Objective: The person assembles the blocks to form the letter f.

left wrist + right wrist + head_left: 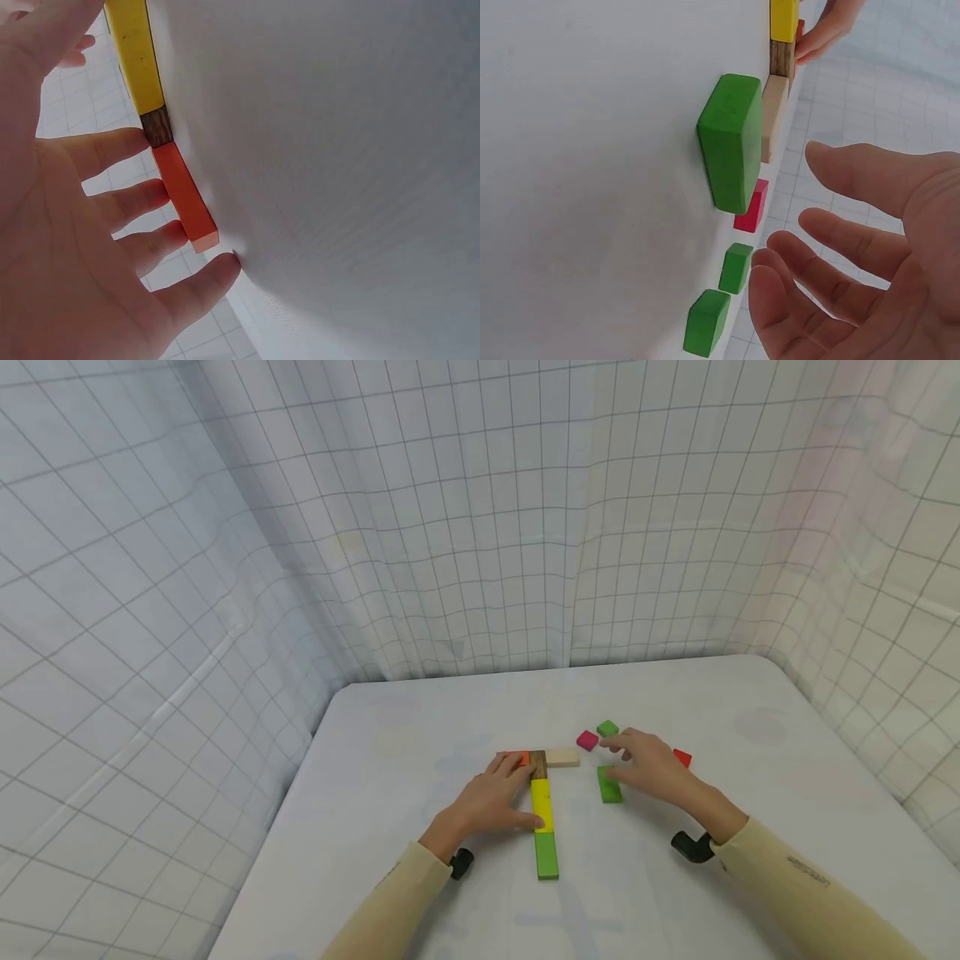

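Several fingers of the left hand [491,800], spread apart, touch the orange block [185,196] and brown block [537,765]. Yellow block [542,797] and near green block [547,857] run from brown toward the tabletop [375,760]'s near edge; cream block [564,757] adjoins. Pink block [587,741], loose green block [608,789], small green blocks [707,322] follow. Right hand [651,767], fingers apart, holds nothing. Red block [682,757] lies nearest the right edge.

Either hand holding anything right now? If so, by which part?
Nothing looks held: the left hand only touches the orange block and brown block, without gripping; the right hand is empty.
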A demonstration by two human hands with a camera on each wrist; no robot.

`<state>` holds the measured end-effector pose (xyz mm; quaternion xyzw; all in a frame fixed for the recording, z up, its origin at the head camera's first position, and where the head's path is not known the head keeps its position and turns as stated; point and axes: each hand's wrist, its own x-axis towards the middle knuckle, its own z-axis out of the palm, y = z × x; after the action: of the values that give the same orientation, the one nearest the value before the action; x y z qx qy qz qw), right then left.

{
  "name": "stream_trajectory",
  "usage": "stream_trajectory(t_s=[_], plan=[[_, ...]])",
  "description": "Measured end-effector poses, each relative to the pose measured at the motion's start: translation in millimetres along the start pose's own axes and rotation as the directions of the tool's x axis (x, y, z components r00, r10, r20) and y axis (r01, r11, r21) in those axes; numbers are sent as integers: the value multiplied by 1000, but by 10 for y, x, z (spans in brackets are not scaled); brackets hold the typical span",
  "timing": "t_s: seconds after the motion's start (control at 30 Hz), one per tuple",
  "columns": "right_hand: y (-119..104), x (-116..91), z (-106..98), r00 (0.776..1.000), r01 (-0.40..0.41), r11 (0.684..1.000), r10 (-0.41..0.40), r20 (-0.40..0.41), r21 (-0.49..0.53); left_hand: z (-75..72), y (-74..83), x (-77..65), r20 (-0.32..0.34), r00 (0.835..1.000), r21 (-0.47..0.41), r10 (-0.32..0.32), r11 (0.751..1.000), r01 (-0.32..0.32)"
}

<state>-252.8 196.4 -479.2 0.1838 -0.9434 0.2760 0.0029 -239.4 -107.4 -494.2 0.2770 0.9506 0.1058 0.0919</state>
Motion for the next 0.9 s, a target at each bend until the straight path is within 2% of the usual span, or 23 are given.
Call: stream_trajectory(t_s=[0.23,0.4,0.6,0.9], plan=[[94,-127,38,1000,18,997,-19,14,74,-9,0,-12,4,1000,2,-6,1000,6],[116,-174,77,1000,-4,995,1,30,100,-11,6,-11,0,1000,1,4,1000,-4],[128,-206,99,999,-9,995,4,51,100,-14,17,-10,5,1000,-6,3,1000,-3],[141,-199,138,999,28,996,-32,42,85,-14,10,-1,5,1000,4,2,1000,-2]])
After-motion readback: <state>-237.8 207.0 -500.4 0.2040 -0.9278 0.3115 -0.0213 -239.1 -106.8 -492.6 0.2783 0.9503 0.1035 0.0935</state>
